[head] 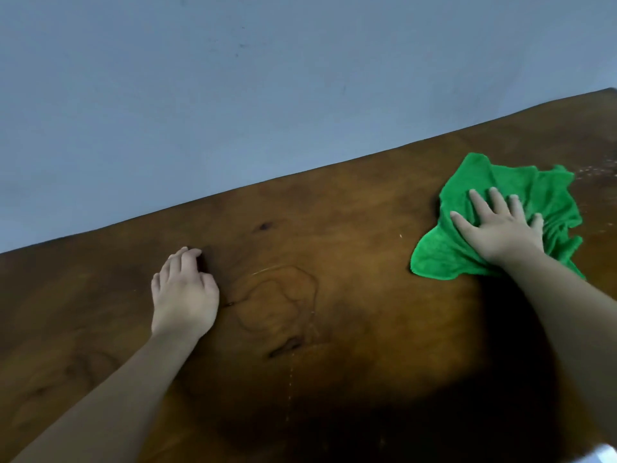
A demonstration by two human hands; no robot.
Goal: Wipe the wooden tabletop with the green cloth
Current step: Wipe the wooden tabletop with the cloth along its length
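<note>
A crumpled green cloth lies on the dark wooden tabletop at the right. My right hand presses flat on the cloth, fingers spread, covering its near middle. My left hand rests on the bare wood at the left, fingers curled down with nothing in them. Faint ring marks and pale streaks show on the wood between the two hands.
A plain blue-grey wall runs along the table's far edge. Pale specks dot the wood just right of the cloth. A dark shadow covers the near right part of the table.
</note>
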